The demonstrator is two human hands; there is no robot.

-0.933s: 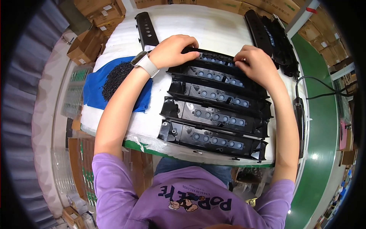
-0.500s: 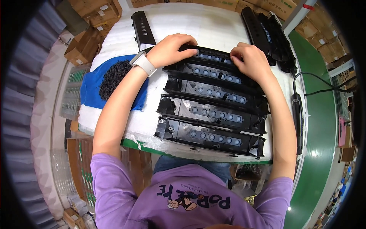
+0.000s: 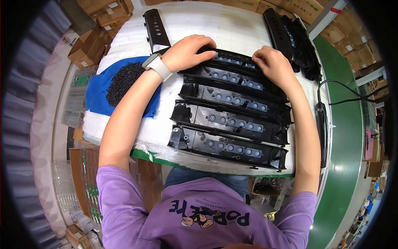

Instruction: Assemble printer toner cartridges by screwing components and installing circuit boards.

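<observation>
Several long black plastic housings [image 3: 232, 143] lie in a row on the white-covered table, their open sides up. Each has a strip of round grey-blue buttons [image 3: 235, 148] along its inside. At the farthest housing [image 3: 238, 54], my left hand [image 3: 190, 53] is closed around the left end, thumb on the near side and fingers over the far edge. My right hand [image 3: 274, 66] is at that housing's right end, its fingers curled and pinched together beside the end of the button strip [image 3: 234, 61]. What those fingertips hold, if anything, is hidden.
Small black pieces [image 3: 122, 83] are heaped on a blue cloth [image 3: 97, 93] at left. A black cover with holes [image 3: 156, 31] lies at the far left, and more black housings [image 3: 286, 39] at the far right. A black cable [image 3: 342, 83] loops off the right edge.
My right fingers have drawn slightly away from the button strip's right end, so more of it shows. My left hand keeps its hold with only a slight shift.
</observation>
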